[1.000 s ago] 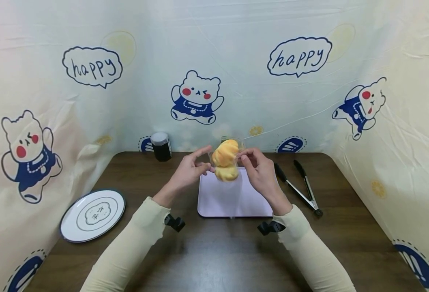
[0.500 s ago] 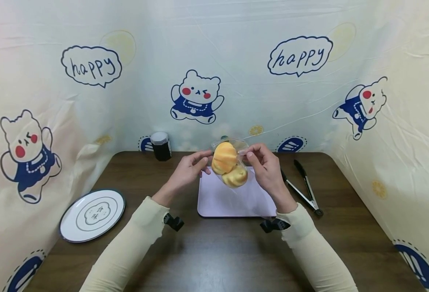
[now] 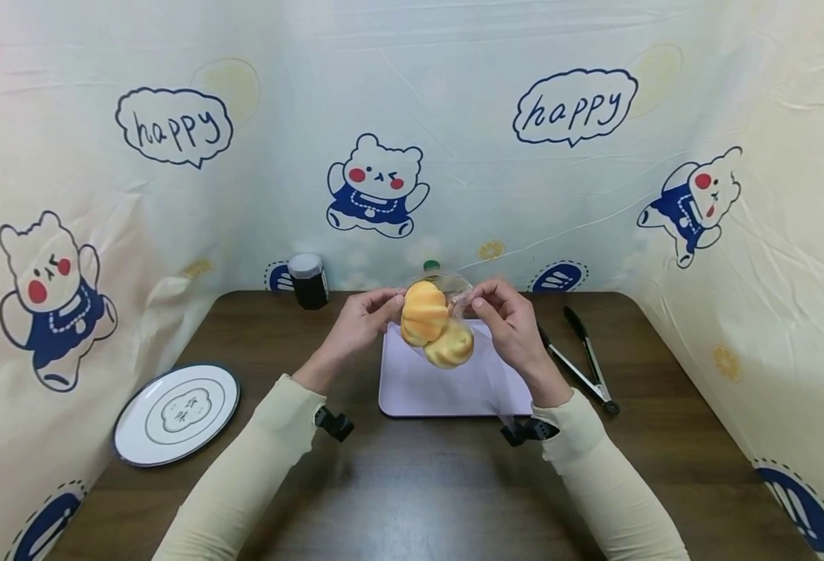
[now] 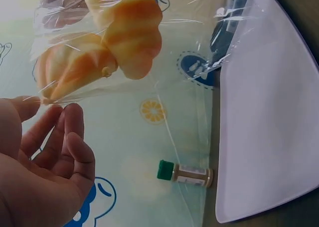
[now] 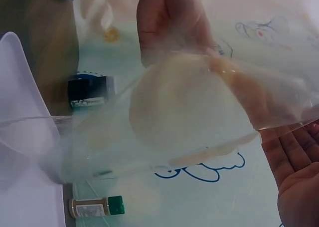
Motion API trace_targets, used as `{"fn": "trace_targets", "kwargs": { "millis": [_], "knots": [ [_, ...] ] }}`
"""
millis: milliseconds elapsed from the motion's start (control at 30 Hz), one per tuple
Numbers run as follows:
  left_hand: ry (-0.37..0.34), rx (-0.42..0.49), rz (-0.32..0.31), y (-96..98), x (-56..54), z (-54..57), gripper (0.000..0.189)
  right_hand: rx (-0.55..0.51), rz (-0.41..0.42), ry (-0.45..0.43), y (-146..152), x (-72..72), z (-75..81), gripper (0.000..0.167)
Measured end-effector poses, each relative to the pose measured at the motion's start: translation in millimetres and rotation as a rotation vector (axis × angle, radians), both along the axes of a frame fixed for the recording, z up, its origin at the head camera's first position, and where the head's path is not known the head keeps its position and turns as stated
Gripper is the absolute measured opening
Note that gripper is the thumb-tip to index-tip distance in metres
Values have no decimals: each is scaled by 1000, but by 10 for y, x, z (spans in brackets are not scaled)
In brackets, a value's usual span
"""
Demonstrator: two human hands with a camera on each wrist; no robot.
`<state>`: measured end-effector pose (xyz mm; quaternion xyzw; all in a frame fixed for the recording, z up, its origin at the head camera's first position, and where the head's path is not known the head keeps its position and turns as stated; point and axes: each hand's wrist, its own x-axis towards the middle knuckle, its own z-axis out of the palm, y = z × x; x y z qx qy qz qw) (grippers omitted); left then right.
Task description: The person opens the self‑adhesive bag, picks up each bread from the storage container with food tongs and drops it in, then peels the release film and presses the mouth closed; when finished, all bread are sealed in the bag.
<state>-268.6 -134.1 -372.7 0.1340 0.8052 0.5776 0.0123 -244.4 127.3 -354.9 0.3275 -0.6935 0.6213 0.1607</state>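
Note:
A clear plastic bag (image 4: 174, 32) holding two golden, ridged bread rolls hangs above a pale lilac rectangular board (image 3: 433, 389). The more orange roll (image 3: 424, 314) sits at the upper left, overlapping the yellower roll (image 3: 450, 347) at its lower right. My left hand (image 3: 364, 326) pinches the bag's left edge between thumb and forefinger, close beside the orange roll; the left wrist view shows its other fingers loosely bent. With thumb and fingers, my right hand (image 3: 512, 326) pinches gathered film on the opposite side. Loose film trails toward my right wrist.
Black-tipped metal tongs (image 3: 597, 370) lie spread at right of the board. A white plate (image 3: 142, 428) with a dark rim lies at the left. At the back stand a dark jar (image 3: 311, 290) with a grey lid and a small green-capped bottle (image 4: 192, 175). A printed curtain surrounds the table.
The bag has come down slightly, and the yellower roll has swung right. My right hand moved right, then eased slightly back left. My left hand now pinches the bag's edge next to the orange roll.

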Motion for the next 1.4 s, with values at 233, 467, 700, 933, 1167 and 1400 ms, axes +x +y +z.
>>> {"fn": "trace_targets", "kwargs": {
  "millis": [233,467,700,933,1167,1400],
  "knots": [
    [37,10,32,10,-7,14,39,1,62,2,29,-13,-22,10],
    [37,46,68,17,28,64,36,23,-2,-29,92,-77,-53,11],
    [78,144,86,56,86,140,35,115,-132,-118,155,-165,-121,12],
    [76,244,59,114,122,186,33,169,-172,-199,139,-188,-156,18],
    [82,287,74,128,120,196,34,215,-184,-206,151,-195,-187,24],
    [93,273,102,128,114,200,33,269,-250,-296,173,-204,-226,34]
  ]
}}
